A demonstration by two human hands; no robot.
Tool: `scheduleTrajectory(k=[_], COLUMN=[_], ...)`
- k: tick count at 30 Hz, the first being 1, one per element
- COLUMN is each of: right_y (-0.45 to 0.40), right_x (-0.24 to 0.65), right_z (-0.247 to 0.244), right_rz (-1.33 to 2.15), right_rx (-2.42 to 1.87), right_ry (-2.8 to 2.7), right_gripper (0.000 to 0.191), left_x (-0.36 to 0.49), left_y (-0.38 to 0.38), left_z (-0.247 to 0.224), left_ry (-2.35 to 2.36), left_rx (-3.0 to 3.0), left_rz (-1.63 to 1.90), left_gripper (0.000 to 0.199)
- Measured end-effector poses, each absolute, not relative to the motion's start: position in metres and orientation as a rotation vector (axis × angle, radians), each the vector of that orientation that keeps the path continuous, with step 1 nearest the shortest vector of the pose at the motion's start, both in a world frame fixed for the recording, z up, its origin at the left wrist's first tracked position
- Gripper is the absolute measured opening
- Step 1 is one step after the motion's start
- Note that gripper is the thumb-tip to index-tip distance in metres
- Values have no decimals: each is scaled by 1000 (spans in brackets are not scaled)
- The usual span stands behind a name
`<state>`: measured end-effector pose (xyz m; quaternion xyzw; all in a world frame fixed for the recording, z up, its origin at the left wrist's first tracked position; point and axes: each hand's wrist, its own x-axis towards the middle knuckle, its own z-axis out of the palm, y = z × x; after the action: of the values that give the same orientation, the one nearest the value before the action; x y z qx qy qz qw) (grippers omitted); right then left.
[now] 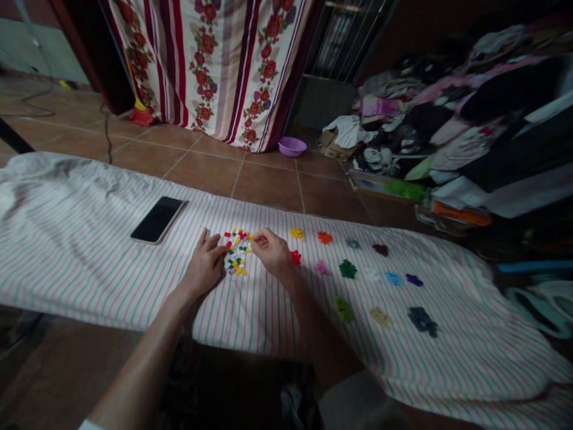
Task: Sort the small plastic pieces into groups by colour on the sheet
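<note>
Dim rm: brown tile floor (268, 185), floral striped curtain (215, 60), clothes heap (447, 113) at rt, purple bowl (292, 146).

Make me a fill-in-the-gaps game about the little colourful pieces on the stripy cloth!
1. Both hands, the left hand and the right hand, rest at the mixed pile of small pieces lying on the ____ cloth.
2. The black ____ lies flat on the cloth to the left of the left hand.
3. The small pile closest to the right hand is coloured ____.
4. On the tiled floor by the curtain sits a purple ____.

Missing words: striped; phone; red; bowl
</note>
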<state>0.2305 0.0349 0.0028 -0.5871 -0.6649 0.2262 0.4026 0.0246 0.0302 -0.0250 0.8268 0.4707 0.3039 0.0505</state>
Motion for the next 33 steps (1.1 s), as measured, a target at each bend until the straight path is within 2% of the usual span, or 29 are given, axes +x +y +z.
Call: scheduleTrajectory(k=[7,25,33], right_y=[28,14,15], right_x=[240,231,226], right_z=[14,-6,-7], right_rz=[554,435,371], right_rx=[-1486,-1465,-1486], right_ry=[-1736,-2101,-2150], right_gripper=[5,11,15], left_x=[31,44,46], left_y=[29,35,32], left_z=[-24,-26,-26], left_ry=[1372,1310,1294], left_rx=[2538,2521,2497], left_rz=[932,913,943], left_gripper=[30,19,22])
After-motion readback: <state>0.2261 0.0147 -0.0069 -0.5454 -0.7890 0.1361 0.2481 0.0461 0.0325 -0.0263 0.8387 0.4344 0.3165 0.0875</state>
